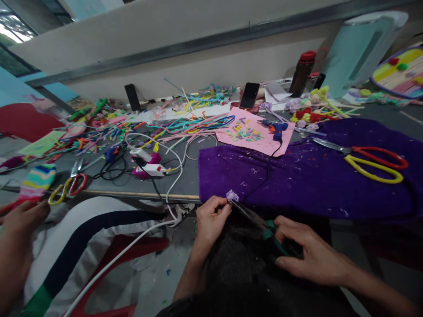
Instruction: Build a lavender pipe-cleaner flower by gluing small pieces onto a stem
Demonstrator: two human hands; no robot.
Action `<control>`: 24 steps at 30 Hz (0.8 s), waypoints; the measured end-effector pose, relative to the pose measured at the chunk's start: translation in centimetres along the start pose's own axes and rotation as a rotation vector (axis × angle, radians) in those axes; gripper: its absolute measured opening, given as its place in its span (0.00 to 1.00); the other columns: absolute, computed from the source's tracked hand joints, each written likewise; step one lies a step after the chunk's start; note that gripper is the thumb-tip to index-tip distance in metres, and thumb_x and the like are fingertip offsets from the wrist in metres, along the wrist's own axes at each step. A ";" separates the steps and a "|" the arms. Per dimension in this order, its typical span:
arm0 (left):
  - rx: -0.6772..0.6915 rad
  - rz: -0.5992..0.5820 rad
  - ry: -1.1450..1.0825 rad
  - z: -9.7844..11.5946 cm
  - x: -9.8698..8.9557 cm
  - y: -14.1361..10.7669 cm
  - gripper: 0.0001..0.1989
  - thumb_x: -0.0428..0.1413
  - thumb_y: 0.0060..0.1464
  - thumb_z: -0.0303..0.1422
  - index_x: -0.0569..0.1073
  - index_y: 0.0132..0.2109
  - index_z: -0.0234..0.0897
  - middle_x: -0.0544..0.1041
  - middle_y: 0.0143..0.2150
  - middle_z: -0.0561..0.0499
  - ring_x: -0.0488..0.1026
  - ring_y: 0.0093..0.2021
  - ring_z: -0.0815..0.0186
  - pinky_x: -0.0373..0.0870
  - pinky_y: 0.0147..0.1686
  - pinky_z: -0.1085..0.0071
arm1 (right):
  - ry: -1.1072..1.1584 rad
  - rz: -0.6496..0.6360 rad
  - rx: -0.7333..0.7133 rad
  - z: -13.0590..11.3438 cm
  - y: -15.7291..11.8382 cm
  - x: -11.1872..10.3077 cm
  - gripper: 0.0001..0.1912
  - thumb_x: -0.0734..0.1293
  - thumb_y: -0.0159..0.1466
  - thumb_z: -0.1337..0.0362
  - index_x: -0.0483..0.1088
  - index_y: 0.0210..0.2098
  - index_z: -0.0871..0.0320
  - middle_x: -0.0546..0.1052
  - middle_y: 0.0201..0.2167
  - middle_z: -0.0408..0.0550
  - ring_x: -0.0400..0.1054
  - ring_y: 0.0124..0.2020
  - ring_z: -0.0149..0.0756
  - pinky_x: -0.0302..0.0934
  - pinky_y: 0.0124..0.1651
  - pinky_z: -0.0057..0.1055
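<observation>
My left hand (211,220) pinches a small fuzzy lilac piece (232,195) just off the front edge of the purple cloth (297,180). In my right hand (307,251) are dark scissors (253,216) with green handles, their blades pointing left. The blade tips reach the lilac piece beside my left fingertips. Both hands are above my lap. Large scissors with red and yellow handles (376,163) lie on the cloth's right part. A blue glue gun (276,128) rests on a pink sheet (228,132) with many small coloured cut bits.
At the left, another person's hand (29,220) holds a striped piece (38,178) near other scissors (71,182). White cables cross by a power strip (148,169). Along the back are pipe cleaners (198,125), phones (249,95), a bottle (303,74) and a teal container (357,55).
</observation>
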State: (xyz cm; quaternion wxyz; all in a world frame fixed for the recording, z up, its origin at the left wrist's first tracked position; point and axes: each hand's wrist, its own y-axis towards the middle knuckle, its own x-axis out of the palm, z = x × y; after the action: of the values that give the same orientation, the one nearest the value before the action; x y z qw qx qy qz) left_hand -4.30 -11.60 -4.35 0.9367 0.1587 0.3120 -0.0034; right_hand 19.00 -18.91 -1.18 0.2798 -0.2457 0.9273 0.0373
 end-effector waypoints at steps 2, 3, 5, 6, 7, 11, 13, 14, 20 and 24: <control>0.011 0.002 0.011 0.1 0.0 0.0 0.05 0.53 0.48 0.30 0.71 0.27 0.35 0.68 0.23 0.55 0.62 0.22 0.74 0.58 0.24 0.77 | 0.012 0.003 -0.002 0.0 0.0 0.0 0.07 0.64 0.51 0.72 0.60 0.26 0.57 0.66 0.31 0.42 0.62 0.33 0.32 0.58 0.35 0.30; 0.017 -0.001 0.015 0.1 0.0 0.0 0.05 0.53 0.48 0.30 0.71 0.27 0.36 0.68 0.23 0.55 0.62 0.23 0.74 0.58 0.24 0.77 | 0.016 0.005 -0.002 0.0 0.1 0.1 0.07 0.64 0.51 0.72 0.60 0.27 0.57 0.66 0.31 0.42 0.62 0.33 0.32 0.58 0.35 0.30; 0.032 -0.013 0.020 0.3 0.0 0.0 0.04 0.53 0.48 0.29 0.72 0.27 0.36 0.69 0.23 0.55 0.63 0.23 0.73 0.58 0.24 0.77 | 0.022 0.007 -0.003 0.0 0.1 0.1 0.07 0.64 0.51 0.72 0.60 0.27 0.57 0.66 0.31 0.42 0.62 0.33 0.32 0.58 0.35 0.30; 0.038 -0.018 0.022 0.3 -0.1 0.1 0.04 0.53 0.48 0.29 0.72 0.28 0.36 0.69 0.23 0.55 0.63 0.23 0.73 0.58 0.24 0.76 | 0.024 0.009 -0.003 0.0 0.1 0.1 0.07 0.64 0.51 0.72 0.60 0.27 0.57 0.66 0.31 0.42 0.62 0.33 0.32 0.58 0.35 0.30; 0.044 -0.023 0.024 0.4 -0.1 0.1 0.05 0.52 0.48 0.29 0.72 0.28 0.36 0.69 0.24 0.55 0.63 0.24 0.73 0.58 0.25 0.76 | 0.026 0.009 -0.005 -0.1 0.1 0.1 0.07 0.64 0.51 0.72 0.60 0.27 0.57 0.66 0.31 0.43 0.62 0.33 0.32 0.58 0.35 0.30; 0.053 -0.026 0.034 0.4 -0.1 0.0 0.05 0.52 0.48 0.29 0.72 0.28 0.36 0.70 0.24 0.55 0.64 0.24 0.73 0.58 0.25 0.77 | 0.000 0.007 -0.009 -0.2 0.1 0.2 0.07 0.64 0.51 0.71 0.60 0.27 0.57 0.66 0.32 0.43 0.62 0.33 0.32 0.58 0.35 0.30; 0.055 -0.019 0.041 0.4 0.0 0.0 0.04 0.53 0.48 0.28 0.72 0.28 0.36 0.70 0.24 0.55 0.64 0.24 0.73 0.58 0.25 0.77 | -0.034 0.011 -0.005 -0.2 0.0 0.2 0.07 0.65 0.51 0.70 0.60 0.28 0.57 0.65 0.32 0.43 0.62 0.34 0.33 0.58 0.36 0.31; 0.056 -0.016 0.045 0.4 0.0 0.0 0.04 0.53 0.48 0.28 0.72 0.28 0.36 0.70 0.24 0.55 0.64 0.24 0.73 0.58 0.25 0.77 | -0.056 0.019 -0.003 -0.1 0.0 0.3 0.07 0.65 0.52 0.69 0.60 0.28 0.57 0.65 0.33 0.43 0.62 0.34 0.33 0.58 0.36 0.31; 0.065 -0.012 0.065 0.5 0.1 0.0 0.04 0.53 0.48 0.28 0.72 0.28 0.36 0.70 0.24 0.55 0.65 0.24 0.74 0.59 0.26 0.77 | -0.164 0.060 -0.034 0.3 0.0 0.8 0.07 0.65 0.53 0.66 0.61 0.30 0.57 0.65 0.35 0.46 0.62 0.36 0.35 0.58 0.37 0.33; 0.073 -0.016 0.079 0.5 0.1 0.1 0.05 0.52 0.49 0.29 0.72 0.28 0.36 0.71 0.24 0.54 0.65 0.24 0.73 0.60 0.26 0.77 | -0.169 0.075 -0.045 0.5 0.1 0.9 0.06 0.65 0.53 0.66 0.62 0.30 0.57 0.65 0.36 0.46 0.62 0.36 0.35 0.58 0.37 0.33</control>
State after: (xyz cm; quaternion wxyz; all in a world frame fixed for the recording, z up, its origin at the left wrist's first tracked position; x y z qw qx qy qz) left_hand -3.91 -11.62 -4.05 0.9173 0.1902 0.3496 -0.0158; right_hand 18.49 -19.09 -2.10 0.3497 -0.2132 0.9079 0.0891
